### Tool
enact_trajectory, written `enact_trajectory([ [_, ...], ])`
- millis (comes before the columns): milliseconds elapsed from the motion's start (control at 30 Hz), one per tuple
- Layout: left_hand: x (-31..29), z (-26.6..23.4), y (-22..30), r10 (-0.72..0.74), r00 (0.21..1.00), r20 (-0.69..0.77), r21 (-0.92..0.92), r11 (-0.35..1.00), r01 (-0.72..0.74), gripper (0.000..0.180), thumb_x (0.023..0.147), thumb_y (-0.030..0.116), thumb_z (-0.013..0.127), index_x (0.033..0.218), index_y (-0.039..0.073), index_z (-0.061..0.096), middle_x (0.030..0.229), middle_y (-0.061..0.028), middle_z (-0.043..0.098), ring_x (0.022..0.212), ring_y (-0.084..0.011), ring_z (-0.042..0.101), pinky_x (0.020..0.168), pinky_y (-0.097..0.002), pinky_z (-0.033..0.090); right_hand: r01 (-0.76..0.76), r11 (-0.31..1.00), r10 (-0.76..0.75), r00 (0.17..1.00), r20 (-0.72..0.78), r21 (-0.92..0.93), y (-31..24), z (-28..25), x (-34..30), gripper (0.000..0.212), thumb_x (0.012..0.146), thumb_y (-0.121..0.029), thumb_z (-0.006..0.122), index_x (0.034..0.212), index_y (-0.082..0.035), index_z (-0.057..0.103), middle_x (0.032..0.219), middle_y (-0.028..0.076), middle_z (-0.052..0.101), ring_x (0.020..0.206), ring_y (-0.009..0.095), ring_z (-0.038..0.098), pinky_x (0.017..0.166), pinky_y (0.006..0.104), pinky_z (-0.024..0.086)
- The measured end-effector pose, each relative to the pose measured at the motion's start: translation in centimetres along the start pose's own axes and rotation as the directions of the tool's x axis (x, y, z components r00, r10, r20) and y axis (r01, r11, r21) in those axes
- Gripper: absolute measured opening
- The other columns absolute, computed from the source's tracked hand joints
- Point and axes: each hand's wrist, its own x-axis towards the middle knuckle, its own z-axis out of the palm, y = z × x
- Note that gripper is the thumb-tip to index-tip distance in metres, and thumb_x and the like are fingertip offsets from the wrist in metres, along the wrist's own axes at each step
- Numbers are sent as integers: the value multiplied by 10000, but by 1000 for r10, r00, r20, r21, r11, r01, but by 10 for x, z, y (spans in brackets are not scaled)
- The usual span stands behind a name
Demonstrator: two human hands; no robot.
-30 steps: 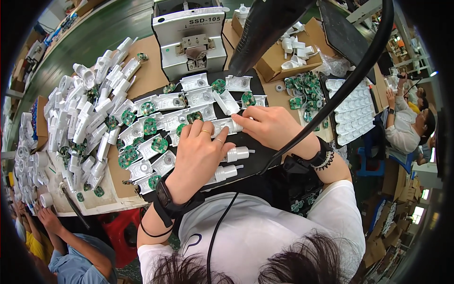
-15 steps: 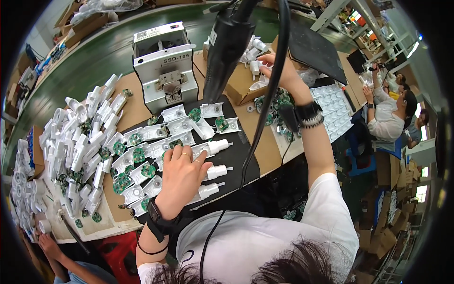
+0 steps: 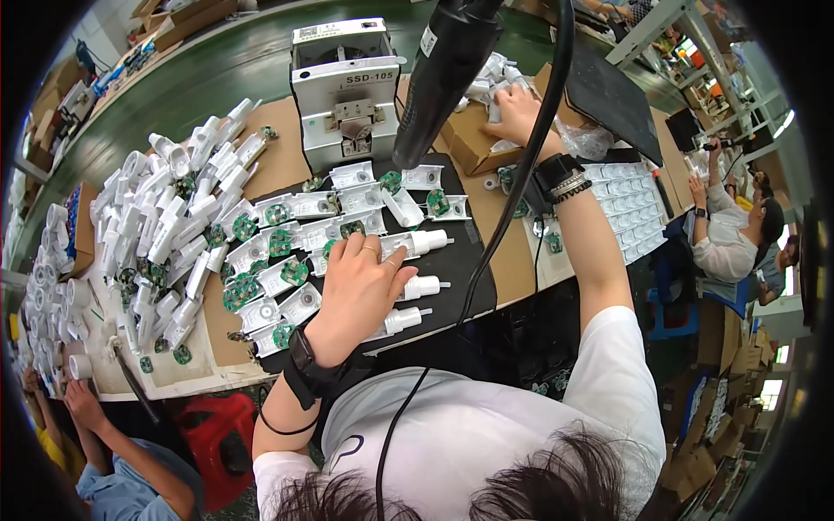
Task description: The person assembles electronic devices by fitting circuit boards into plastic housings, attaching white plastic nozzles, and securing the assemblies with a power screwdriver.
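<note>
My left hand [image 3: 360,282] lies palm down over the rows of white plastic shells, fingers spread. Its fingertips touch a white housing with a thin nozzle [image 3: 424,241]; two more nozzle-ended housings [image 3: 423,286] lie beside its thumb. Open white half-shells [image 3: 360,198] and round green circuit boards [image 3: 294,273] cover the black mat [image 3: 465,286]. Farther right, my right hand [image 3: 519,117] reaches into a cardboard box [image 3: 469,139] of white nozzle parts. Its fingers are closed at a white plastic nozzle part [image 3: 495,109], partly hidden by the hand.
A white-and-black machine [image 3: 347,95] stands behind the mat. White housings [image 3: 174,217] are heaped at left. A black tool [image 3: 447,78] and its cable [image 3: 512,217] hang in front of me. A clear tray [image 3: 630,204] lies right. Co-workers' hands [image 3: 82,404] show lower left.
My right hand has gone deeper into the box, its fingers now among the white parts. My left hand stays on the same housings. The whole view has shifted slightly.
</note>
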Motion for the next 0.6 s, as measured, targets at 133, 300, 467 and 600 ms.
enact_trajectory([
  [133, -1, 1, -1, 1, 1000, -12, 2, 1000, -1, 237, 886, 256, 632, 1039, 96, 719, 785, -71, 501, 819, -245, 479, 784, -376, 393, 19, 999, -22, 996, 83, 37, -7, 8, 1, 264, 734, -134, 651, 944, 19, 600, 1021, 197, 586, 985, 345, 606, 855, 436, 503],
  [300, -1, 1, -1, 0, 1000, -8, -27, 1000, 0, 235, 887, 242, 631, 1045, 93, 720, 780, -69, 493, 813, -242, 476, 774, -373, 395, 42, 998, -36, 993, 116, -53, -6, 10, -2, 177, 759, -62, 609, 913, 22, 623, 1020, 196, 598, 957, 341, 625, 799, 424, 537],
  [467, -1, 0, -3, -6, 1000, -8, -35, 999, 5, 231, 885, 226, 634, 1051, 93, 723, 775, -69, 488, 809, -242, 473, 770, -371, 397, 89, 992, -73, 983, 171, -86, -11, 5, 1, 134, 749, -33, 597, 860, 25, 646, 937, 191, 628, 894, 338, 647, 763, 416, 552],
  [600, 2, 0, -2, -4, 1000, -4, -44, 999, 4, 228, 882, 217, 636, 1051, 91, 722, 777, -70, 487, 809, -243, 472, 772, -373, 398, 111, 993, -106, 988, 110, -32, -5, 18, 2, 96, 737, -19, 589, 787, 26, 656, 831, 185, 639, 843, 339, 655, 760, 407, 552],
])
